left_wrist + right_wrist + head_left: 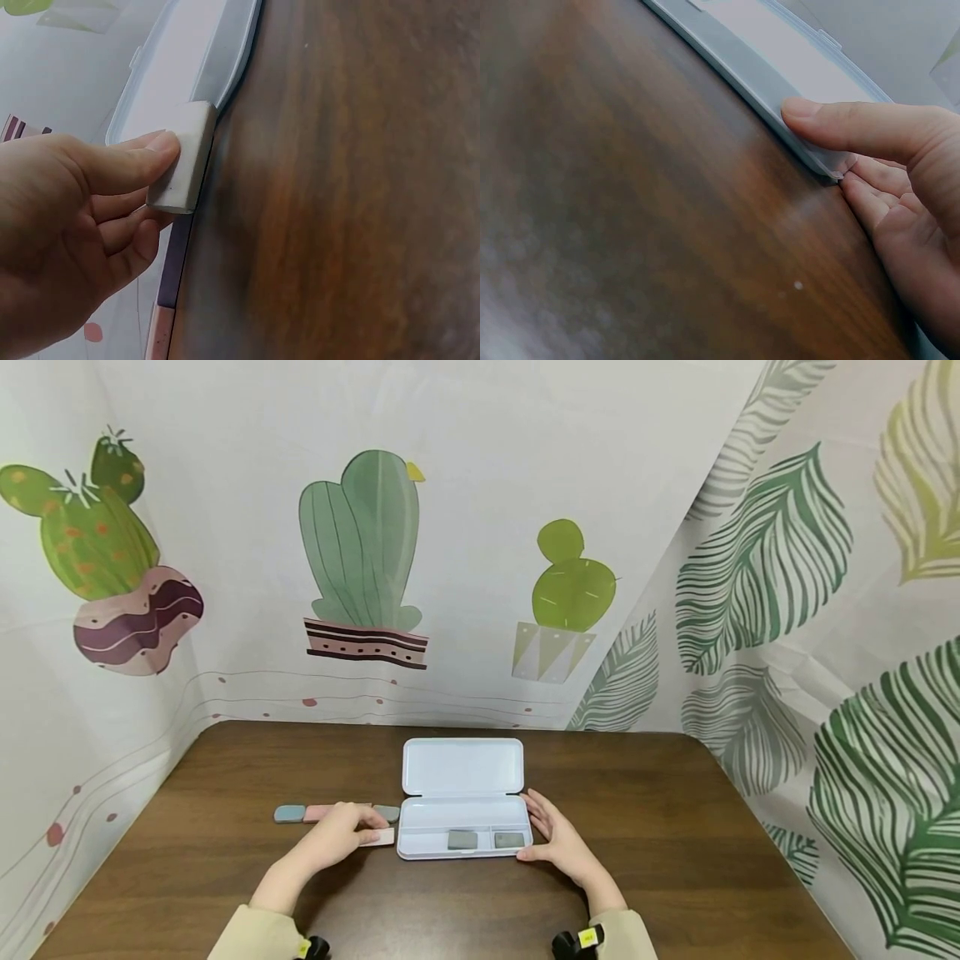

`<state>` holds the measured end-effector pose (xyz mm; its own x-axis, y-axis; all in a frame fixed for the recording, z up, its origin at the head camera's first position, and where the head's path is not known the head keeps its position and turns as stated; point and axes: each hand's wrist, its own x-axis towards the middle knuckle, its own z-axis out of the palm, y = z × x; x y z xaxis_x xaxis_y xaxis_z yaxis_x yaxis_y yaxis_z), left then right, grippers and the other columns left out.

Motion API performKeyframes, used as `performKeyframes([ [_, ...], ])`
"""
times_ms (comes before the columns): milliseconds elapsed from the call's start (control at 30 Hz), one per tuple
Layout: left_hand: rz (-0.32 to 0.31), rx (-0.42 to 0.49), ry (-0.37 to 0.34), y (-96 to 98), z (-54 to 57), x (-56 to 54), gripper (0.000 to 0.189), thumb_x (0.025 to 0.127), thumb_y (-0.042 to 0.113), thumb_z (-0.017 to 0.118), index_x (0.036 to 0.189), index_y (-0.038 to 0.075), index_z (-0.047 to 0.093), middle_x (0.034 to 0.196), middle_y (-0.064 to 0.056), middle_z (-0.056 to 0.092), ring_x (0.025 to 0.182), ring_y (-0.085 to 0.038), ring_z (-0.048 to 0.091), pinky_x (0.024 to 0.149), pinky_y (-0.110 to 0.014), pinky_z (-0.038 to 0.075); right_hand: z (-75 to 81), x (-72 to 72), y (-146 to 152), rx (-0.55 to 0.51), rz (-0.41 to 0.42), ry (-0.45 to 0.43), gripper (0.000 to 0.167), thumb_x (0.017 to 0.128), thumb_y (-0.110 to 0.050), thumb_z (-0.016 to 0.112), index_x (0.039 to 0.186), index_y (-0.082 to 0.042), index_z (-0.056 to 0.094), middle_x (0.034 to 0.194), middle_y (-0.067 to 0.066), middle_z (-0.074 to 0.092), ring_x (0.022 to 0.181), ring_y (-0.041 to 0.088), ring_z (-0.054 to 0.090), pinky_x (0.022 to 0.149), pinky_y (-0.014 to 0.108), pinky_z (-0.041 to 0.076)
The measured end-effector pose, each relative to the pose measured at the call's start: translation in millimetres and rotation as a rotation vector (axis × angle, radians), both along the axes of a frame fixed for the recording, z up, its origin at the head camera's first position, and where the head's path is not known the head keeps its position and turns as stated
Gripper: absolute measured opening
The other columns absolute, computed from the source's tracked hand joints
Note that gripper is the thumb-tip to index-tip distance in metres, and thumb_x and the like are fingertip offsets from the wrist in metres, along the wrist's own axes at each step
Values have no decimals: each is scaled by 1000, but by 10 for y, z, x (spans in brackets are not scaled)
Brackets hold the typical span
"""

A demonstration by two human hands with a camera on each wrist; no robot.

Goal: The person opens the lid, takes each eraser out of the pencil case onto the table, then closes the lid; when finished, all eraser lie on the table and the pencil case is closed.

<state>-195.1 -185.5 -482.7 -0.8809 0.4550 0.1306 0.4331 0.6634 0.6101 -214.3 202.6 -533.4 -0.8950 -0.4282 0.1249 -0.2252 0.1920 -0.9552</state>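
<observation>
My left hand point(339, 837) pinches a white block-shaped eraser point(184, 161) between thumb and fingers, just left of a pencil case point(457, 810). The white pencil case lies with its lid point(462, 766) tipped back. Two grey eraser-like blocks rest in its front compartments: one left of the short divider point(462, 840), the other in the right-hand compartment point(509, 841). At the case's right end, my right hand point(558, 846) grips the corner. Its thumb point(832, 124) lies on the front edge, with the other fingers round the end wall.
Left of the case, a row of flat blocks lies on the brown table point(637, 810): a blue one point(289, 814), a pink one point(316, 812) and a grey one point(387, 813) at the case's side. My left hand partly covers the row. A cactus-print cloth point(472, 568) hangs behind the table.
</observation>
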Motion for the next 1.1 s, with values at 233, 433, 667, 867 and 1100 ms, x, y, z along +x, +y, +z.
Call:
performKeyframes([
  [233, -18, 7, 13, 18, -28, -11, 8, 85, 5, 70, 91, 5, 74, 86, 1, 74, 82, -10, 65, 72, -26, 52, 25, -2, -13, -6, 1, -27, 104, 72, 1, 82, 150, 11, 14, 154, 32, 26, 143, 46, 23, 105, 7, 31],
  [433, 7, 10, 3, 25, -62, -16, 10, 84, 6, 72, 94, 5, 73, 85, 1, 72, 80, -10, 64, 70, -25, 51, 39, 13, -11, 6, -9, -56, 106, 72, 0, 83, 151, 9, 13, 155, 29, 26, 144, 42, 23, 104, 6, 31],
  [667, 28, 2, 20, 43, -71, -12, 5, 83, 6, 73, 88, 8, 73, 84, 2, 72, 79, -8, 63, 70, -25, 51, 41, 19, -7, -10, -6, -52, 106, 72, -1, 83, 151, 10, 13, 155, 30, 26, 144, 43, 22, 103, 5, 31],
  [867, 60, -37, 59, 69, -76, -18, 6, 83, 6, 73, 87, 9, 75, 89, 0, 74, 87, -17, 68, 74, -28, 53, 30, 21, -2, 5, -10, -37, 105, 72, 0, 83, 151, 10, 14, 155, 31, 26, 144, 40, 26, 104, 7, 31],
  [1100, 75, -38, 91, 71, -80, -22, 7, 82, 4, 74, 87, 7, 76, 88, 0, 73, 83, -14, 66, 71, -25, 53, 25, 22, -1, -3, 3, -15, 103, 73, 1, 82, 150, 12, 14, 153, 34, 26, 143, 46, 24, 106, 9, 31],
])
